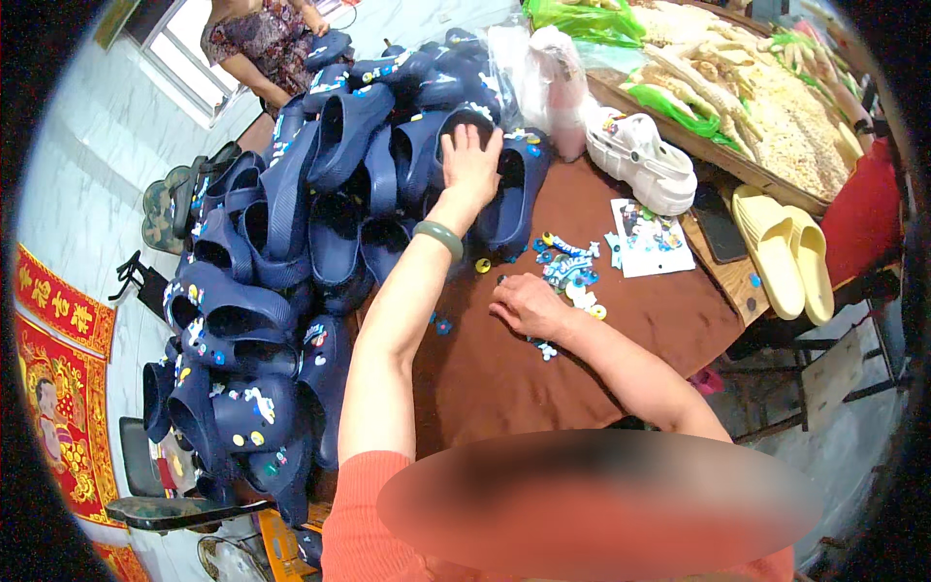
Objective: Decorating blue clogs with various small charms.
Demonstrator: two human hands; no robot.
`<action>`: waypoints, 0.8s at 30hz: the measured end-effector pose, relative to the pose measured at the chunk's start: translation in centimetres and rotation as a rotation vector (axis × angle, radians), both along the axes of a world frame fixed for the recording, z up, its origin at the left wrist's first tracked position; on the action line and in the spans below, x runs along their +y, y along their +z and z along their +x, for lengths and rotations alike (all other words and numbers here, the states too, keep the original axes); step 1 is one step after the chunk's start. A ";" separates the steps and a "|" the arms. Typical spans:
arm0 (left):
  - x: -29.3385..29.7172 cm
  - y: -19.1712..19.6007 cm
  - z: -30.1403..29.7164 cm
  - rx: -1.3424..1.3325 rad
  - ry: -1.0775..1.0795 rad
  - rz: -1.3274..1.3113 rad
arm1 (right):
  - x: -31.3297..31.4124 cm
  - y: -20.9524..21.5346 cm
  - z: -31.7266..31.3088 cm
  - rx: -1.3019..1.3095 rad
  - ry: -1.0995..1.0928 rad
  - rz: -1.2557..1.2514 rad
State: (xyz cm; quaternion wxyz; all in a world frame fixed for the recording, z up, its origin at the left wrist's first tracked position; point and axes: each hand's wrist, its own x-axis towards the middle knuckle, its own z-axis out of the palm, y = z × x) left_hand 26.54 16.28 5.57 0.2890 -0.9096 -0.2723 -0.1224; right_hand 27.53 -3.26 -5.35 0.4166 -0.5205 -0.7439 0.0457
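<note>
My left hand [470, 170], with a green bangle on the wrist, reaches into a big pile of navy clogs [276, 209]. Its fingers are spread over the dark opening of one clog. Just right of it leans another navy clog [529, 179] with charms on its upper. On the brown cloth [465, 388], my right hand [529, 306] is low with curled fingers. A small dark spot shows at its fingertips, too small to name. Colourful shoe charms [572, 272] lie scattered beside that hand, and a single round yellow-and-black charm [483, 265] sits between both hands.
White clogs [645, 165], a printed white card [652, 238], a dark phone [716, 225] and pale yellow slippers [781, 252] lie to the right. Behind them stands a wide tray [776, 189] of pale kernels. Another person [262, 44] stands at the far left.
</note>
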 end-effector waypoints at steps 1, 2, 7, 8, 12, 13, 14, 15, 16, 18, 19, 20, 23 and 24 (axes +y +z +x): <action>0.4 -0.2 0.6 0.035 -0.013 -0.029 | -0.1 0.1 -0.1 -0.010 -0.006 0.004; 0.6 -0.4 1.1 0.069 -0.024 -0.059 | -0.1 0.1 -0.1 -0.012 -0.012 0.007; 0.9 -0.5 2.1 0.030 0.038 -0.042 | -0.1 0.0 -0.3 -0.033 0.000 0.012; 0.7 -0.4 2.4 0.041 0.021 -0.038 | -0.1 0.0 -0.3 -0.028 0.004 0.018; 0.6 -0.1 0.0 -0.296 -0.261 0.250 | 0.2 0.3 -0.5 -0.044 0.045 0.035; 0.1 0.7 -0.6 -0.364 -0.293 0.132 | 0.0 0.2 -0.4 -0.036 0.037 -0.006; -0.4 1.5 -1.3 -0.434 -0.321 0.012 | 0.3 0.3 -0.1 -0.009 0.049 0.135; -1.9 2.6 -2.0 -0.464 -0.341 -0.042 | 0.0 0.3 0.5 -0.079 0.006 0.115; -3.1 4.0 -3.6 -0.496 -0.350 -0.089 | 0.1 0.2 0.8 -0.150 -0.025 0.099; -5.3 6.0 -7.5 -0.509 -0.366 -0.101 | 0.2 -0.1 1.0 -0.185 -0.104 -0.029; -6.6 6.8 -9.9 -0.542 -0.410 -0.160 | 0.7 -0.8 1.1 -0.129 -0.098 0.025; -8.1 7.5 -12.2 -0.542 -0.411 -0.204 | 1.1 -1.6 1.3 -0.074 -0.097 0.075; -10.9 6.8 -18.5 -0.474 -0.345 -0.370 | 0.9 -1.5 2.1 -0.058 -0.179 0.038; -11.9 6.1 -20.0 -0.453 -0.323 -0.405 | 1.1 -2.1 2.5 -0.073 -0.228 0.037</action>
